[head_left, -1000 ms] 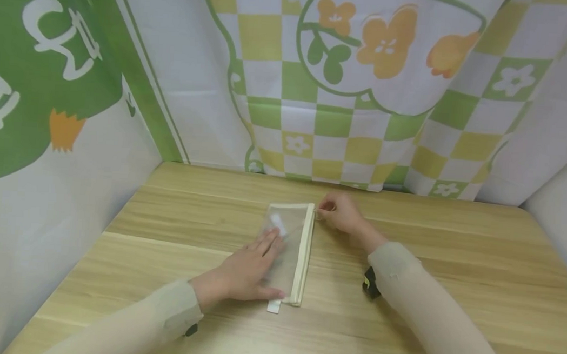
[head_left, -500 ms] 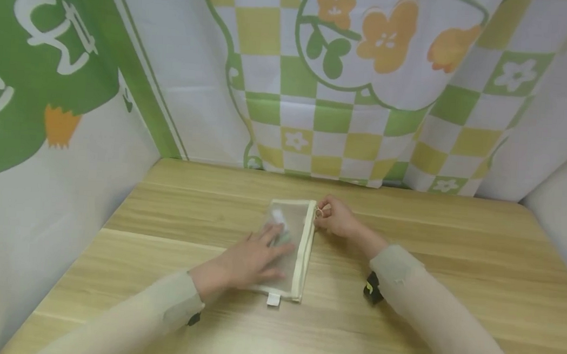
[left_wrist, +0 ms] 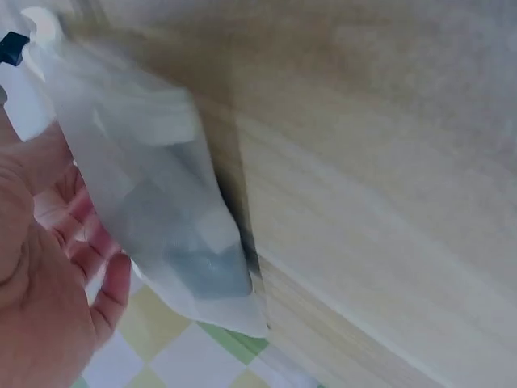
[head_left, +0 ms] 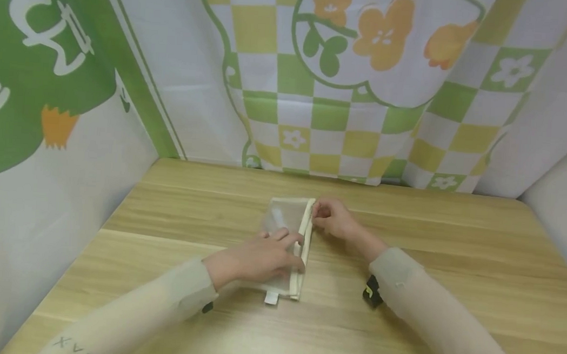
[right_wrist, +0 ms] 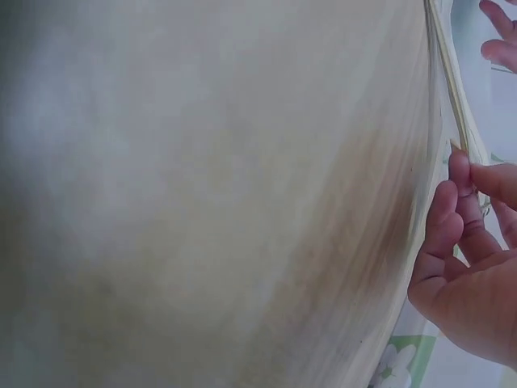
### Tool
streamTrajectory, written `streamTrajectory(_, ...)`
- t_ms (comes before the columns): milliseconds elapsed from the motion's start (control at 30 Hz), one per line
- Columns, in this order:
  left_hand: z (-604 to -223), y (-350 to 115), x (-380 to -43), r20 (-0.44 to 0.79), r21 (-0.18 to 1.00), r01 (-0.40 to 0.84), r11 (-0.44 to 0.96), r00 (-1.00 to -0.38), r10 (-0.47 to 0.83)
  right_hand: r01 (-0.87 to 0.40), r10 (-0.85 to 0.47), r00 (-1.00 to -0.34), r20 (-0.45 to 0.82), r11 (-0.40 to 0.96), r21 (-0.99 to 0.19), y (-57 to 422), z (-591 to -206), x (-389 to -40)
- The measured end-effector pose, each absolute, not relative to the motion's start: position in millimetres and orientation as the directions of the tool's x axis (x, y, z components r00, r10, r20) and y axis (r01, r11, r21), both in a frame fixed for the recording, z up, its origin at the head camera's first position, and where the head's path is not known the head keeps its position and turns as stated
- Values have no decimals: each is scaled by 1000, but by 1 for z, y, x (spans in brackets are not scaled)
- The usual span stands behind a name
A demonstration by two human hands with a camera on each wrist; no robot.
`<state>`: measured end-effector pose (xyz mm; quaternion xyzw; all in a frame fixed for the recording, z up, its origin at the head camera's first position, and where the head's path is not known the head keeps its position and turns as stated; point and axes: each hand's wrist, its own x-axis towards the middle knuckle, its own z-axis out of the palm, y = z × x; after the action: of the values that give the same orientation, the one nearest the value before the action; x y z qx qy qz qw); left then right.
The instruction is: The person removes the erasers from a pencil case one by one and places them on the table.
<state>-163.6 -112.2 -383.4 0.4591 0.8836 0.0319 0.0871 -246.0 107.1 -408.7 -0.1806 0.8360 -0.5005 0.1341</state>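
Observation:
A see-through zipper pouch [head_left: 288,212] with cream edging lies on the wooden table, its zipper band along the right side. Something pale and something dark show through the pouch [left_wrist: 174,202] in the left wrist view. Across its lower right part lies my left hand [head_left: 264,257], fingers bent, thumb and forefinger at the zipper band. At the band's far end, my right hand [head_left: 335,219] pinches the zipper edge between thumb and fingertips; the right wrist view shows this right hand [right_wrist: 477,259] close up. A small ring by those fingers is mostly hidden.
The wooden table [head_left: 164,207] spreads around the pouch. A white fabric tag [head_left: 272,298] sticks out at the pouch's near edge. Behind hangs a checked green and yellow curtain [head_left: 328,115], and a printed cloth [head_left: 136,114] covers the left side.
My left hand has gone from lying flat on the pouch to bent fingers at its zipper band, shifting right. The right hand stays at the far corner, its fingers closer against the edge.

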Motion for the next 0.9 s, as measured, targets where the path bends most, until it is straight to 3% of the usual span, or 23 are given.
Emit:
streamTrajectory(367, -378, -113, -166, -98, 184, 839, 512, -502, 859, -228, -427, -904, 27, 428, -875, 107, -411, -240)
streamTrajectory(633, -369, -125, -167, 1, 259, 826, 501, -519, 855, -254, -435, -898, 69, 383, -888, 105, -411, -237)
streamTrajectory(900, -355, -139, -174, 106, 310, 793, 524, -577, 810, -241, -403, -913, 67, 399, -885, 102, -406, -236)
